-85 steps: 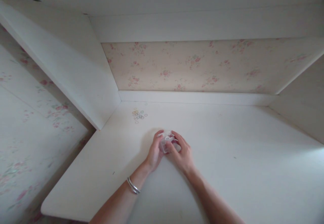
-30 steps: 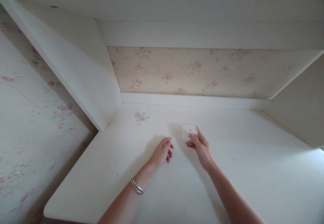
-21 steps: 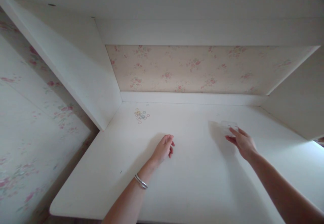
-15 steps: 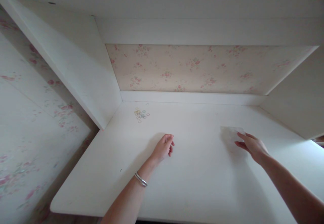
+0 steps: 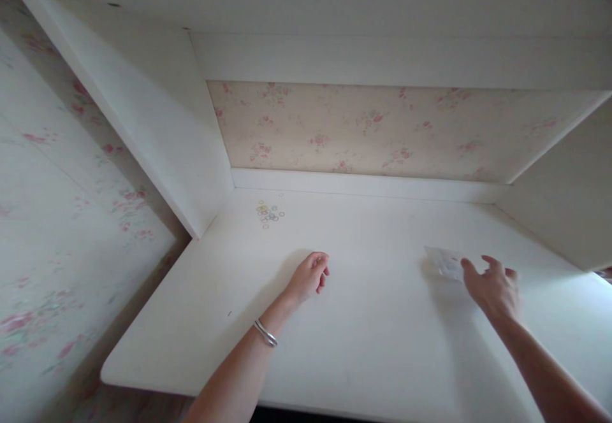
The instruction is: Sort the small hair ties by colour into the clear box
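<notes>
My left hand (image 5: pixel 308 276) rests on the white desktop (image 5: pixel 373 334) with its fingers curled in and the thumb side up. Whatever those fingers might hold is hidden. A silver bangle (image 5: pixel 266 333) circles that wrist. On the right, my right hand (image 5: pixel 495 289) is open, fingers spread and a little bent. Just left of its thumb lies a small clear plastic bag (image 5: pixel 444 262); whether the thumb touches it I cannot tell. Several small thin rings (image 5: pixel 268 215), yellowish and greenish, lie in a loose cluster at the back left of the desktop.
White side panels (image 5: pixel 157 117) and an overhead shelf (image 5: pixel 296 15) enclose the desktop. Floral wallpaper (image 5: pixel 373 127) covers the back wall. A tiny dark mark or thread (image 5: pixel 229 313) is on the surface left of my left forearm.
My right hand has drawn back to the right from the plastic bag, and its fingers have spread. The bag shows more fully. My left hand has hardly moved; the view has shifted slightly.
</notes>
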`<state>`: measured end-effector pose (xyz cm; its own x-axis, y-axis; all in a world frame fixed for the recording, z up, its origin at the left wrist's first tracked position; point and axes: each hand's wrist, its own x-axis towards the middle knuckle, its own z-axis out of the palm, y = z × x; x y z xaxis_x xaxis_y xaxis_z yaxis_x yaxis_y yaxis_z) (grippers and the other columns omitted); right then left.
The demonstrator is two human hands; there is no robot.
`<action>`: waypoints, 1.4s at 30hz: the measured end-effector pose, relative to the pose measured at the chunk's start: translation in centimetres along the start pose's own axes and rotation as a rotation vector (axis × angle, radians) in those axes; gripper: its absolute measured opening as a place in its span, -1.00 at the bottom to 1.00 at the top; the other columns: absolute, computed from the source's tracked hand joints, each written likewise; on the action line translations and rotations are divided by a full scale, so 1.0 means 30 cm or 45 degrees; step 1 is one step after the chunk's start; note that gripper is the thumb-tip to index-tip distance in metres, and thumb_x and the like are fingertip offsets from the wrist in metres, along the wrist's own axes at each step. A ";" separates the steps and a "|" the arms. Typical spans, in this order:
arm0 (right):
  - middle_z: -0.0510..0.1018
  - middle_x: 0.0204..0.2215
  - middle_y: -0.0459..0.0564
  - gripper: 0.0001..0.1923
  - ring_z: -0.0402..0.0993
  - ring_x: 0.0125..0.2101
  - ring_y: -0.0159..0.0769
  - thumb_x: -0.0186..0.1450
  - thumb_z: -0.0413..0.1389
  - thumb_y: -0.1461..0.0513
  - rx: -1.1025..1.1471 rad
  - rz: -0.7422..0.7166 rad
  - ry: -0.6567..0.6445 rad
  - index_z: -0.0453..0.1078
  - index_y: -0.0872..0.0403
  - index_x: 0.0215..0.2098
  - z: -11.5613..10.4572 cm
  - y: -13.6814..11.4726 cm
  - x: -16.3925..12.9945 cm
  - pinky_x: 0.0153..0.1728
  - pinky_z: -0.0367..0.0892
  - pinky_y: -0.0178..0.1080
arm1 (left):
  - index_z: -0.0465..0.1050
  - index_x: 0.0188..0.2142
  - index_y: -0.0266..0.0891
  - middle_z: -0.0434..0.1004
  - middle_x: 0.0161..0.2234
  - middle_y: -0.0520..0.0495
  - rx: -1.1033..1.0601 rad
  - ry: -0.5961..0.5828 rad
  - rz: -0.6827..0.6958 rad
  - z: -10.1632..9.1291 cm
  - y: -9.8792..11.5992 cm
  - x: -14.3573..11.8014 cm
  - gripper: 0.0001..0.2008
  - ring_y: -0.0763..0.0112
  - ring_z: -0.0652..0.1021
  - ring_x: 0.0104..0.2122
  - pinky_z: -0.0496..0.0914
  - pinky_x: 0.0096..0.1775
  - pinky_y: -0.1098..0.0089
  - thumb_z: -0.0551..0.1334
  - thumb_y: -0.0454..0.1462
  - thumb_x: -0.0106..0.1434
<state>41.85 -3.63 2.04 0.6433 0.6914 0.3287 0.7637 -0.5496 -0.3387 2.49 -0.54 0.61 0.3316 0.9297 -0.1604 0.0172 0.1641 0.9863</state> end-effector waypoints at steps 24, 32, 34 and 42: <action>0.12 -0.66 -0.19 -0.54 0.04 -0.56 -0.44 0.22 -0.02 -0.06 1.185 -0.383 -0.976 0.21 0.10 -0.64 0.111 -0.626 -0.541 -0.56 0.00 -0.36 | 0.46 -0.33 -0.24 0.51 -0.40 0.00 0.641 -0.074 0.308 0.014 0.003 -0.007 -0.72 0.40 0.45 -0.38 0.28 -0.33 0.43 0.02 -0.18 0.27; 0.10 -0.66 -0.19 -0.55 0.03 -0.57 -0.44 0.23 -0.02 -0.05 1.230 -0.352 -0.916 0.19 0.08 -0.63 0.111 -0.610 -0.545 -0.55 0.00 -0.35 | 0.46 -0.33 -0.23 0.50 -0.42 0.02 0.696 -0.072 0.336 0.027 -0.001 -0.026 -0.70 0.42 0.45 -0.40 0.28 -0.35 0.44 0.00 -0.18 0.29; 0.04 -0.66 -0.20 -0.54 0.00 -0.57 -0.44 0.23 -0.01 -0.05 1.235 -0.288 -0.828 0.11 0.06 -0.65 0.112 -0.599 -0.544 -0.56 -0.02 -0.35 | 0.46 -0.31 -0.22 0.49 -0.41 0.02 0.722 -0.040 0.363 0.022 0.002 -0.028 -0.69 0.43 0.45 -0.40 0.29 -0.34 0.44 -0.01 -0.16 0.30; 0.00 -0.68 -0.21 -0.52 -0.03 -0.60 -0.43 0.22 -0.02 -0.09 1.247 -0.061 -0.526 0.03 0.04 -0.66 0.138 -0.565 -0.497 -0.59 -0.06 -0.33 | 0.42 -0.15 -0.23 0.42 -0.16 -0.13 1.281 0.373 0.542 -0.260 0.045 0.133 -0.74 0.31 0.42 -0.11 0.26 0.00 0.31 0.08 -0.21 0.25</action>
<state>19.10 -2.68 -0.76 0.4051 0.9090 0.0981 0.2933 -0.0276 -0.9556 -3.53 5.96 1.01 0.2605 0.9096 0.3236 0.7508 -0.4016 0.5244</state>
